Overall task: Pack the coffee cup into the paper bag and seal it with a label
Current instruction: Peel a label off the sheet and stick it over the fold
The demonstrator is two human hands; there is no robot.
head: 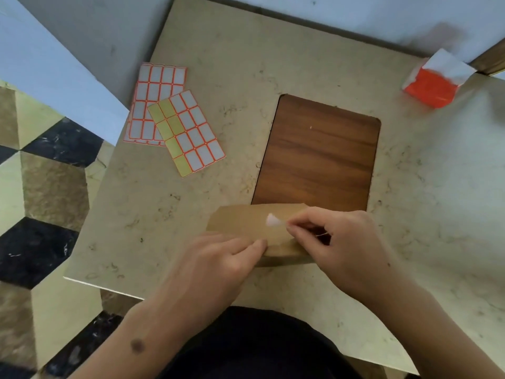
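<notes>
Near the far left corner of the table [300, 50] lie two label sheets [175, 116], white labels with orange borders, one sheet across the other. On the upper sheet several places near its left side are already bare and show yellow backing. No writing can be read on them.

At the near edge, about the middle, the paper bag [246, 222] lies flat with its top folded over. The coffee cup is not visible; I judge it is already inside, but this cannot be confirmed. The left hand [218, 258] rests on the bag's left part, the fingers bent and pressing the fold down; a real grip I cannot tell. A small white label [272, 220] stands on the flap, and the right hand [336, 236] pinches its right end between thumb and fingertip.

So the step in hand is the sealing. The next move, in my opinion, asks to lay the label across the flap edge and to rub it flat while the left hand keeps the fold shut.

At the far right corner is an orange and white packet [434, 80], blurred, with no readable print.
</notes>
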